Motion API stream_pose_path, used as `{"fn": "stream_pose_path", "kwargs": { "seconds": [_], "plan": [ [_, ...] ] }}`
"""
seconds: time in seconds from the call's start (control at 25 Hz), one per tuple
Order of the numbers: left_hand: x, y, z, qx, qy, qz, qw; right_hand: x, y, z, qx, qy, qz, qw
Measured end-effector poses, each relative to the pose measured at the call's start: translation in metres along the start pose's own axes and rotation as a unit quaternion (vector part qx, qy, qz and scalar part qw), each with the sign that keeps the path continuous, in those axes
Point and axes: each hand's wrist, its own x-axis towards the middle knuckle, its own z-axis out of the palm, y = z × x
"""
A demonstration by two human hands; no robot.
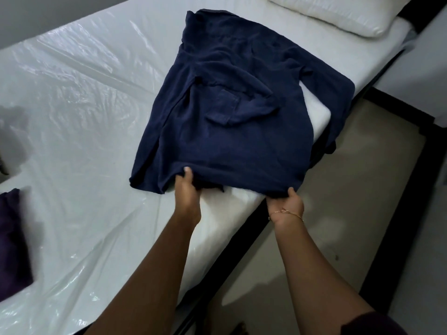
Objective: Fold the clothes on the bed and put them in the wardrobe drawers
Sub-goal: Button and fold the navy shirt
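At centre frame, a dark navy cotton shirt with a chest pocket [225,105] lies spread on the white plastic-covered bed [79,97], one sleeve overhanging the mattress edge at 3 o'clock. Left hand [186,187] and right hand [287,201] each pinch the hem at 6 o'clock, fingers curled into the cloth. Risk: the overhanging sleeve may drag the slack fabric floorward, spoiling the fold.

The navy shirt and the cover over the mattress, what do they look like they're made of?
Navy shirt: looks like soft matte woven cloth, perhaps cotton; it creases loosely and shows no shine. Both hands, left hand and right hand, grip its near hem. Mattress cover: seems to be thin clear plastic film, glossy, with bright glare streaks and sharp wrinkles.
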Motion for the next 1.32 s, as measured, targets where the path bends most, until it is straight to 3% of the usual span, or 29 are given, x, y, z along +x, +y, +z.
{"fn": "stream_pose_path", "kwargs": {
  "seconds": [0.08, 0.12, 0.24, 0.32, 0.56, 0.64, 0.76, 0.96, 1.04, 1.16, 1.32],
  "plan": [
    [-0.002, -0.001, 0.006, -0.158, -0.012, -0.070, 0.985, -0.009, 0.000, 0.010, 0.038, -0.047, 0.007, 0.998],
    [-0.005, -0.002, 0.010, -0.172, -0.028, -0.101, 0.979, -0.012, 0.000, 0.015, 0.029, -0.067, 0.009, 0.997],
    [-0.013, -0.007, 0.022, -0.037, -0.079, -0.135, 0.987, -0.018, 0.005, 0.021, -0.042, -0.084, 0.026, 0.995],
    [-0.013, -0.012, 0.027, 0.027, -0.072, -0.134, 0.988, -0.018, 0.006, 0.020, -0.068, -0.097, 0.030, 0.993],
    [-0.018, -0.020, 0.020, -0.156, -0.077, -0.164, 0.971, -0.006, 0.009, 0.011, -0.071, -0.065, -0.067, 0.993],
    [-0.022, -0.021, 0.018, -0.172, -0.102, -0.183, 0.963, -0.005, 0.009, 0.010, -0.097, -0.089, -0.066, 0.989],
    [-0.025, -0.019, 0.016, -0.160, -0.123, -0.183, 0.962, -0.009, 0.007, 0.014, -0.153, -0.133, -0.035, 0.979],
    [-0.031, -0.019, 0.012, -0.128, -0.101, -0.198, 0.967, -0.028, 0.007, 0.018, -0.116, -0.126, 0.023, 0.985],
    [-0.033, -0.022, 0.008, -0.068, -0.091, -0.211, 0.971, -0.033, 0.012, 0.009, -0.199, -0.090, 0.038, 0.975],
    [-0.034, -0.026, 0.004, -0.019, -0.072, -0.212, 0.974, -0.039, 0.020, -0.012, -0.362, -0.070, 0.048, 0.928],
    [-0.036, -0.029, 0.002, 0.012, -0.064, -0.217, 0.974, -0.043, 0.031, -0.025, -0.404, -0.046, -0.007, 0.913]
  ]
}}
